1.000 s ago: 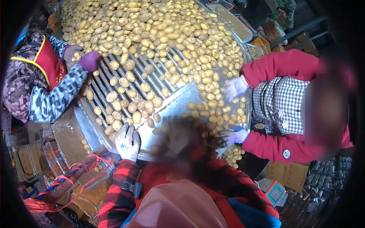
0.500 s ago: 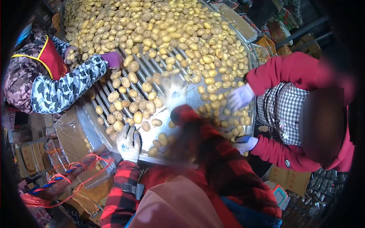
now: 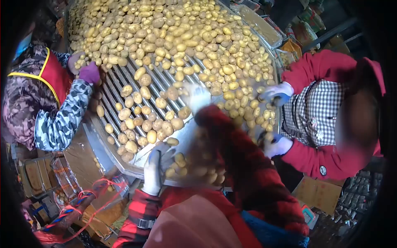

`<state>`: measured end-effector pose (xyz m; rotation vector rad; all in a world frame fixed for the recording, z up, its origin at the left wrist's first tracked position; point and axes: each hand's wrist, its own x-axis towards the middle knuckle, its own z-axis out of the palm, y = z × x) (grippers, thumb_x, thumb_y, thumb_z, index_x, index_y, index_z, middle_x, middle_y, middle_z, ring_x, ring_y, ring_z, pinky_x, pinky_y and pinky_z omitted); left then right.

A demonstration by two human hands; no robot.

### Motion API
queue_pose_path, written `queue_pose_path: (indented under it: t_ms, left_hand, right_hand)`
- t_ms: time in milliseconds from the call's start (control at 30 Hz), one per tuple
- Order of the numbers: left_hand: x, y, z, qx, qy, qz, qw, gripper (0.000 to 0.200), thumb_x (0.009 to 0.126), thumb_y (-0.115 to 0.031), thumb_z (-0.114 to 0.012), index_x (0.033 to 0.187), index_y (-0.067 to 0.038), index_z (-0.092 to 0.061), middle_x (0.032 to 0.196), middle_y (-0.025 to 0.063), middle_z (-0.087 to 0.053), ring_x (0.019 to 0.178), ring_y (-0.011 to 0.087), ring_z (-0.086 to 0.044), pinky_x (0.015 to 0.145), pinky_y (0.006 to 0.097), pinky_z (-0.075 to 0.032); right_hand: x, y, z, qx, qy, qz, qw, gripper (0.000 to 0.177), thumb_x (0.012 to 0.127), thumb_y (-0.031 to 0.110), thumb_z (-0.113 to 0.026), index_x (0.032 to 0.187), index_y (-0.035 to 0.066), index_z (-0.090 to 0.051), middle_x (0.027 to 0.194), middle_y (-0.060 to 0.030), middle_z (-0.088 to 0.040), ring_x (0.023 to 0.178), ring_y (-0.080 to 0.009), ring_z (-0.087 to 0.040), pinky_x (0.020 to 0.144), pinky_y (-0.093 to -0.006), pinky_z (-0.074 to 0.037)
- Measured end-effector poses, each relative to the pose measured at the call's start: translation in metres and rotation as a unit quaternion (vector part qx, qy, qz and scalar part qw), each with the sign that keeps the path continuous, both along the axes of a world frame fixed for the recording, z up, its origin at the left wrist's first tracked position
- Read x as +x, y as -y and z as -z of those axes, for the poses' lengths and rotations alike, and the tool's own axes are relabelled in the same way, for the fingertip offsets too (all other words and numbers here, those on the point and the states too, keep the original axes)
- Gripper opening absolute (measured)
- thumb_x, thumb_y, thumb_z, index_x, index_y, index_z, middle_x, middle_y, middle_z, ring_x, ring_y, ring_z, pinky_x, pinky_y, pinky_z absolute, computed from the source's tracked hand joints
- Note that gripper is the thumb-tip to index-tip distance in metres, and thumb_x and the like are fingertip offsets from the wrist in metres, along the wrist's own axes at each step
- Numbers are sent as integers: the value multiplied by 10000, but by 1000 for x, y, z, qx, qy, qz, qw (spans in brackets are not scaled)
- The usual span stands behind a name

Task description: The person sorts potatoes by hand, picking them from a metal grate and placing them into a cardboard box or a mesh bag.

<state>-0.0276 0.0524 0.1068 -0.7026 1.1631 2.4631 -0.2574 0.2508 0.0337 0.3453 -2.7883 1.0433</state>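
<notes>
Potatoes (image 3: 157, 31) cover the far part of a metal table, and a looser group lies on its slatted rack (image 3: 120, 87). My left hand (image 3: 156, 165), in a white and grey glove, is at the table's near edge, against a few potatoes; its fingers point away from me and what they grip cannot be made out. My right hand (image 3: 197, 97), in a pale glove, reaches over the right end of the slats beside potatoes. It is smeared by motion and its fingers are unclear.
On the right, a person in a red top (image 3: 314, 70) has both gloved hands among potatoes. A person in a camouflage top (image 3: 62, 120) handles potatoes at the left. Cardboard (image 3: 316, 192) lies at lower right; red strings (image 3: 97, 198) hang at lower left.
My left hand has moved right along the near edge. My right hand has shifted slightly right. The left person's purple glove has drawn back left, and more potatoes lie near my left hand.
</notes>
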Motion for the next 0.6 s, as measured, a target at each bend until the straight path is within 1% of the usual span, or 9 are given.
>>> queue_pose_path:
  t_ms: [67, 167, 233, 267, 333, 367, 500, 567, 600]
  left_hand:
    - [-15, 2, -5, 188, 61, -31, 980, 660, 1040, -518, -472, 1523, -82, -359, 1527, 161, -448, 1339, 370, -516, 1111, 454, -439]
    - [-25, 5, 28, 235, 67, -49, 968, 643, 1039, -494, -490, 1504, -62, -381, 1484, 150, -490, 1291, 312, -558, 1084, 417, -470]
    - [-19, 9, 49, 639, 204, -157, 725, 663, 1030, -483, -508, 1523, -69, -351, 1415, 131, -529, 1282, 272, -554, 1088, 440, -469]
    - [-15, 10, 55, 635, 205, -160, 727, 663, 1030, -483, -508, 1523, -69, -351, 1415, 131, -529, 1282, 272, -554, 1088, 440, -469]
    - [-14, 13, 60, 320, -106, 122, 934, 630, 1040, -394, -497, 1535, -37, -341, 1379, 124, -541, 1246, 226, -558, 1085, 379, -460]
    - [-23, -2, 18, 250, 48, 38, 966, 530, 1024, -131, -457, 1546, -88, -373, 1471, 128, -496, 1256, 212, -576, 795, 260, -566]
    - [-34, 2, 18, 280, -49, 72, 956, 649, 978, -135, -446, 1597, -255, -292, 1644, 190, -262, 1480, 342, -350, 893, 255, -540]
    - [-36, 12, 27, 283, -46, 88, 954, 599, 993, -164, -468, 1574, -151, -324, 1466, 144, -459, 1250, 238, -540, 822, 240, -534]
    - [-35, 20, 38, 220, -69, 147, 962, 582, 999, -184, -481, 1559, -108, -343, 1367, 112, -532, 1132, 196, -597, 779, 235, -532]
  right_hand:
    - [51, -2, -38, -78, 239, -163, 954, 378, 880, 305, -667, 1164, 59, -701, 996, -186, -724, 928, -362, -689, 825, -458, -538]
    - [61, 0, -31, 2, 103, -205, 973, 428, 857, 206, -620, 1282, 160, -616, 1038, -149, -670, 936, -328, -649, 847, -417, -496]
    - [3, -15, -9, 355, -136, 30, 924, 480, 818, 265, -679, 1284, 183, -596, 975, -89, -636, 904, -278, -615, 835, -409, -453]
    - [-32, -30, -4, 397, -117, 54, 909, 503, 835, 259, -673, 1320, 188, -561, 1038, -38, -624, 953, -227, -586, 873, -400, -411]
    - [-70, -39, 12, 464, 1, -17, 886, 288, 874, 174, -591, 1154, 209, -648, 1061, -22, -621, 967, -214, -588, 813, -450, -429]
    - [-66, -36, 13, 383, -31, -32, 923, 222, 898, 175, -571, 1099, 184, -664, 1029, -37, -637, 924, -238, -609, 772, -462, -452]
    - [56, -23, 27, -24, -116, -229, 966, 180, 910, 237, -606, 1049, 144, -674, 967, -31, -659, 795, -265, -632, 713, -472, -488]
    - [68, -11, 57, -185, -132, -302, 926, 200, 905, 267, -634, 1051, 136, -672, 953, -21, -662, 752, -267, -633, 704, -470, -495]
    - [54, 4, 98, 27, -203, 72, 976, 212, 892, 260, -645, 1061, 133, -671, 979, -30, -661, 789, -263, -640, 724, -472, -501]
